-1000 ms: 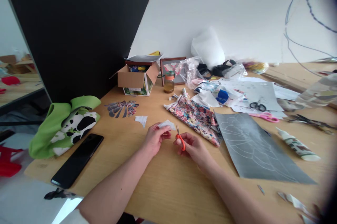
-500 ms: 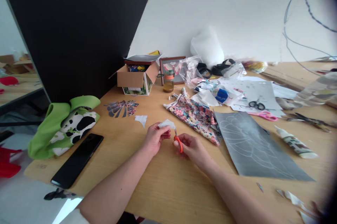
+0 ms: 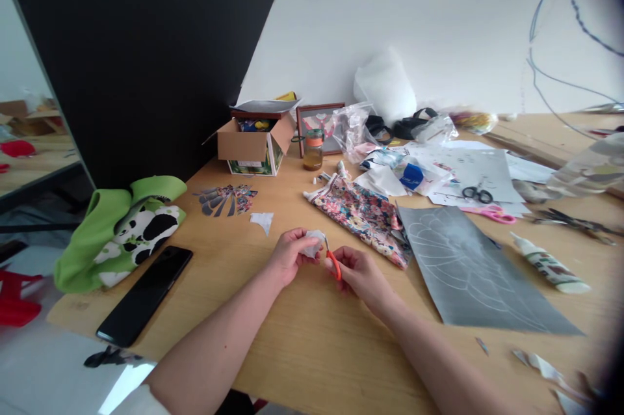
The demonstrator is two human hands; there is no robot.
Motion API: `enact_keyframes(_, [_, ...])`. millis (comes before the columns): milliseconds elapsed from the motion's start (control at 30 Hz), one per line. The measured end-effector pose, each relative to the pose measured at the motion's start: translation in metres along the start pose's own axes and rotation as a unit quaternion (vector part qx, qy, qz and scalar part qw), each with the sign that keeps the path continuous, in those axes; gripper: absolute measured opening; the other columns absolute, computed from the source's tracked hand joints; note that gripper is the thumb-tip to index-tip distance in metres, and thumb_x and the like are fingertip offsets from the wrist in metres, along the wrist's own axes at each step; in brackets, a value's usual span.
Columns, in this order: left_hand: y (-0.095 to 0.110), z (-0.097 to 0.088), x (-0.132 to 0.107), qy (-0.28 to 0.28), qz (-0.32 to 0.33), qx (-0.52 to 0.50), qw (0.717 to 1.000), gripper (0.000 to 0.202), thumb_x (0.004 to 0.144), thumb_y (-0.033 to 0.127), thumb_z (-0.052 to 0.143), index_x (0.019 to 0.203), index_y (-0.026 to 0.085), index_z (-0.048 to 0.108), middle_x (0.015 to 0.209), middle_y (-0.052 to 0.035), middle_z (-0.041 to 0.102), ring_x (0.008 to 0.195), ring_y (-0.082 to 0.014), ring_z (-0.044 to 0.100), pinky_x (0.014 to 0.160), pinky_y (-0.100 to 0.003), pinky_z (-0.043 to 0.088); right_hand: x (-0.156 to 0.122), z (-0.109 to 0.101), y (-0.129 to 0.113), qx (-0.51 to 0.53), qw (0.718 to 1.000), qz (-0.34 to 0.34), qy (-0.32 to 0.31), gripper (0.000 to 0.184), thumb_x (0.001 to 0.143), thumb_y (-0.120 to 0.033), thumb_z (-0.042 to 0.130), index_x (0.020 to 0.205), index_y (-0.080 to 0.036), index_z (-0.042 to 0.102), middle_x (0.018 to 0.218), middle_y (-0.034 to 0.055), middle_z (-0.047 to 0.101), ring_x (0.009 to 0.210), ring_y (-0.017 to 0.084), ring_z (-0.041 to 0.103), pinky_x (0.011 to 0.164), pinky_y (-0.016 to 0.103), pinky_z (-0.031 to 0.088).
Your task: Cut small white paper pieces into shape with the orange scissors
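Between thumb and fingers, my left hand (image 3: 288, 257) pinches a small whitish piece of paper or thin cloth (image 3: 312, 244); which of the two I cannot tell. My right hand (image 3: 359, 275) grips small orange-handled scissors (image 3: 334, 265), their blades up at the right edge of that piece. Another whitish scrap (image 3: 262, 222) lies on the table, beyond my left hand. Farther left are floral and grey cut pieces (image 3: 225, 200) arranged like a fan. A folded floral cloth (image 3: 363, 216) lies just past my right hand.
Right of my arm is a grey sheet with white petal lines (image 3: 478, 272), beside a glue bottle (image 3: 548, 264). Pink scissors (image 3: 491, 213) and black scissors (image 3: 477, 194) lie behind it. A phone (image 3: 145, 296) and green panda bag (image 3: 121, 229) are left. An open box (image 3: 253, 148) and jar (image 3: 312, 151) stand behind.
The whitish piece has turned in my left hand and now sits more upright. Both hands have shifted very slightly to the right, with the scissors still at its edge.
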State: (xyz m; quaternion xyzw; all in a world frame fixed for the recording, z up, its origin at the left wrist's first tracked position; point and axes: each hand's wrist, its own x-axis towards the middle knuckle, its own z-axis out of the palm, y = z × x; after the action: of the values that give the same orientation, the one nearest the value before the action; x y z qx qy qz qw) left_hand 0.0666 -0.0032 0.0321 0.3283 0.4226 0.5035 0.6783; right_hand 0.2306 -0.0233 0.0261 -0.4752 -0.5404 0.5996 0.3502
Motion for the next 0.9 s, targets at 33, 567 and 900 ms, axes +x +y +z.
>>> enact_keyframes(33, [0.0002,0.0003,-0.0002,0.003,0.002,0.009,1.000,0.026,0.055,0.026,0.078,0.070,0.012,0.063,0.065,-0.0050,0.066,0.055,-0.0123,0.058,0.052,-0.024,0.045,0.0002,0.0001,0.0006,-0.001,1.000,0.001,-0.003,0.044,0.064,-0.057,0.077,0.068,-0.019,0.057,0.046,-0.0049,0.051,0.038,0.009,0.043,0.038,0.021,0.031])
enact_keyframes(567, [-0.0019,-0.0023,0.0019,0.008,0.042,0.055,0.998,0.022,0.059,0.028,0.076,0.068,0.011,0.066,0.058,-0.0040,0.064,0.048,-0.0119,0.055,0.050,-0.025,0.043,-0.0036,-0.0080,0.0000,0.006,0.995,0.017,-0.100,0.043,0.073,-0.058,0.072,0.081,-0.018,0.057,0.061,-0.0019,0.057,0.051,0.011,0.052,0.046,0.021,0.037])
enact_keyframes(900, [-0.0013,-0.0018,0.0016,0.014,0.038,0.060,0.997,0.025,0.057,0.029,0.076,0.069,0.011,0.064,0.059,-0.0034,0.064,0.047,-0.0114,0.055,0.049,-0.024,0.044,-0.0028,-0.0055,-0.0044,-0.013,0.997,0.031,-0.074,0.050,0.063,-0.062,0.075,0.072,-0.017,0.055,0.058,-0.0064,0.046,0.044,0.007,0.042,0.040,0.020,0.030])
